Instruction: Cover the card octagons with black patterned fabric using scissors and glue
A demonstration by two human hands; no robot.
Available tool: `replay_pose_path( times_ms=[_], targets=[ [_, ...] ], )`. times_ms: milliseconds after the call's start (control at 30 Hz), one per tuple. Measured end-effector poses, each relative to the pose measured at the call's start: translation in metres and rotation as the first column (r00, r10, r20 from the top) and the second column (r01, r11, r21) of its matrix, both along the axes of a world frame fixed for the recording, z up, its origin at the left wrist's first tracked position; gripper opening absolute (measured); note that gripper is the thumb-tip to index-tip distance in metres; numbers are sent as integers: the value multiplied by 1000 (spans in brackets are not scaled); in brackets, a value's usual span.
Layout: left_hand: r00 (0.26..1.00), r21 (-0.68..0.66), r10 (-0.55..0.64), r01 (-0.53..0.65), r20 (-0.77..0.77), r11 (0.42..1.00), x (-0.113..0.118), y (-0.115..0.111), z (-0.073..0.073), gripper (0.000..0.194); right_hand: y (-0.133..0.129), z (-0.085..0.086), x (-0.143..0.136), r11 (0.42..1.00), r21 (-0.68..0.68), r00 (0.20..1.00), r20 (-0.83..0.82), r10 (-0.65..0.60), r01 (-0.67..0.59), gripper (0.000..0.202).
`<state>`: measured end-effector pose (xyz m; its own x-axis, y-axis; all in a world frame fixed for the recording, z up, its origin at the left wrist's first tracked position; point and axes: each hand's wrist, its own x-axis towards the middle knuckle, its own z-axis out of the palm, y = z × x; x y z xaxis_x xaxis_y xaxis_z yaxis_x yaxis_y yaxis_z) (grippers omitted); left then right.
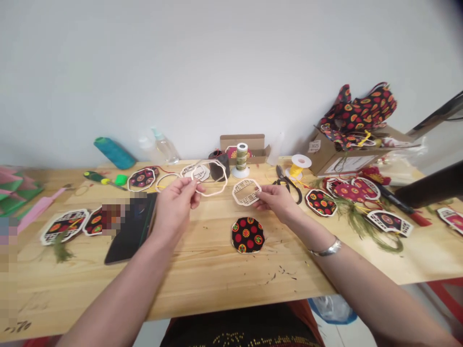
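My left hand (183, 195) pinches the edge of a thin pale octagonal frame (226, 179) with an open middle, raised above the table. To its right, my right hand (274, 198) grips a wooden lattice panel (247, 193) of similar shape, with cut-out bars at top and bottom. The two pieces are apart. Below them on the table lies a dark patterned fabric piece (248, 235) with red and yellow motifs and a pale rim. A silver bracelet (327, 247) circles my right wrist.
A dark tablet-like slab (130, 231) lies left of my left arm. Pliers-like cutters (287, 182), a yellow thread spool (301, 165) and a thread cone (241, 159) stand behind. Finished fabric ornaments (321, 202) lie right. A cardboard box (340, 156) holds patterned fabric. Dark scraps dot the table.
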<state>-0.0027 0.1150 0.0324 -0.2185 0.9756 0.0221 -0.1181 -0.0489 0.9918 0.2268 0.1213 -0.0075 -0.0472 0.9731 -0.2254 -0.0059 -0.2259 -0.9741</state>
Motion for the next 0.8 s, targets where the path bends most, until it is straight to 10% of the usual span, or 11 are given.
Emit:
replay_pose_path(
  times_ms=[267,467,800],
  targets=[
    [978,-136,-148,169,150,976,20,-8,-1,17,-4,17,4,954,296,949,285,-137,49,35],
    [948,-147,-285,305,144,941,31,-18,-8,17,-13,24,-2,843,484,949,300,93,-236,44],
    [951,-275,-180,108,-251,955,1,-10,-15,21,-4,22,16,900,330,954,-192,-231,284,25]
  ],
)
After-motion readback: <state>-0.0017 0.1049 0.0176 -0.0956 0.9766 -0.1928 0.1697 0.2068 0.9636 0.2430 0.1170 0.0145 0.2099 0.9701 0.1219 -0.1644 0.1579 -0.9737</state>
